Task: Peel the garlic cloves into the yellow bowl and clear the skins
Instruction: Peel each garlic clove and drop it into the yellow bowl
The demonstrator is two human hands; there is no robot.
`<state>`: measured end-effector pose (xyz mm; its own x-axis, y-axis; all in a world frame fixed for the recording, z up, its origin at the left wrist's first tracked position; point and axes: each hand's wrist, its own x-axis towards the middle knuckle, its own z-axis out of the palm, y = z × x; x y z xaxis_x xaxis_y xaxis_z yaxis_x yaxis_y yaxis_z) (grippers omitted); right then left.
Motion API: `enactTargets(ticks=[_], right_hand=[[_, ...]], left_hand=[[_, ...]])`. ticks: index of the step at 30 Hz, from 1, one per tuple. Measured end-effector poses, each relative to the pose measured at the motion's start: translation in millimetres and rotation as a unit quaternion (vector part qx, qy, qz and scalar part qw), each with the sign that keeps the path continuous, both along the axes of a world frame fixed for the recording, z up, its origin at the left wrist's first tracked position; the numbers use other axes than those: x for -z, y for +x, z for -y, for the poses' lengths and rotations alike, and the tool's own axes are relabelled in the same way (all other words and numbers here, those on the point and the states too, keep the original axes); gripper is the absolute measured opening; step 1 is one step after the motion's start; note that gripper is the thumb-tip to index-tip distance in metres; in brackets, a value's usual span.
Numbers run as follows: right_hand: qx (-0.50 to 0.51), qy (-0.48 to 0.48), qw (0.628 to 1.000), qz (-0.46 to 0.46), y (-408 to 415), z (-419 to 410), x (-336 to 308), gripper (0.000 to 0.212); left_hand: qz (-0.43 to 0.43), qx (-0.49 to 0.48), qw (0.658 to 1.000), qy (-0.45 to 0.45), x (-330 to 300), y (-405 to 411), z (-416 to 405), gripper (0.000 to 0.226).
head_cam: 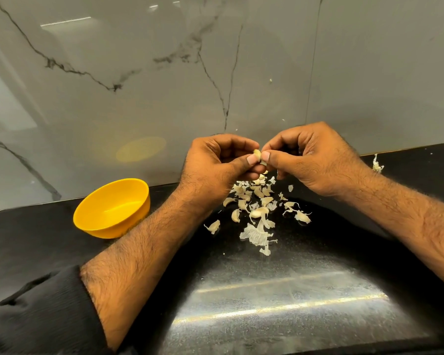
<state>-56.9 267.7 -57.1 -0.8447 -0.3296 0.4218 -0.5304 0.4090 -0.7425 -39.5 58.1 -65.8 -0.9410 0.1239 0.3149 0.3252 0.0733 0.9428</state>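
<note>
Both your left hand [217,160] and right hand [310,157] pinch the clove [257,154]: small, slippery; grip ends, skin papery.

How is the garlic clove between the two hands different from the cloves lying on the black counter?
The garlic clove is held in the air, pinched by the left hand and the right hand; the cloves on the counter lie loose, untouched. The held clove is mostly hidden by fingertips; the lying cloves show fully, mixed with papery skins. Both are pale cream, and neither is in the yellow bowl.
</note>
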Motion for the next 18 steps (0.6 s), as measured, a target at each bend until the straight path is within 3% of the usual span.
enactTargets(ticks=[18], right_hand=[[0.015, -0.011, 1.000, 0.000, 1.1, 5.7, 6.3, 0.012]], left_hand=[[0.029, -0.003, 0.999, 0.016, -0.8, 4.0, -3.4, 0.015]])
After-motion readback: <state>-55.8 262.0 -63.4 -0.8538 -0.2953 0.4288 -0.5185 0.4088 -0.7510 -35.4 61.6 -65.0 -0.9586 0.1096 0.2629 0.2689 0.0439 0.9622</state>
